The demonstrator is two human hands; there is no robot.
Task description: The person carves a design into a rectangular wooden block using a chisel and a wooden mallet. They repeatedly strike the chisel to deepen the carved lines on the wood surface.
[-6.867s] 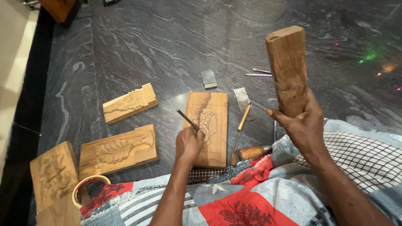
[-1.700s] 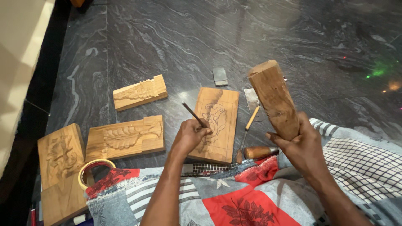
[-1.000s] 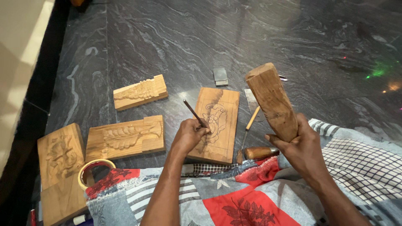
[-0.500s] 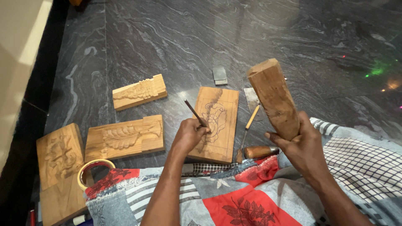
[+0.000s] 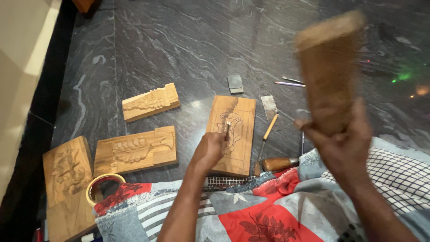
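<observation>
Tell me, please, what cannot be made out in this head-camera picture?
- Wooden mallet in right hand: motion-blurred, surface unreadable.
- Chisel tip: too small; left hand covers its handle.
- Tape roll: partly under the patchwork cloth.
- Carved panel: cut by the bottom edge.

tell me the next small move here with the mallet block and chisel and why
Probably bring the wooden block in the right hand down onto the chisel. The left hand holds the chisel's tip on the drawn pattern of the carving panel, while the block is raised high and blurred, apart from the chisel, so a strike looks like the natural follow-up.
</observation>
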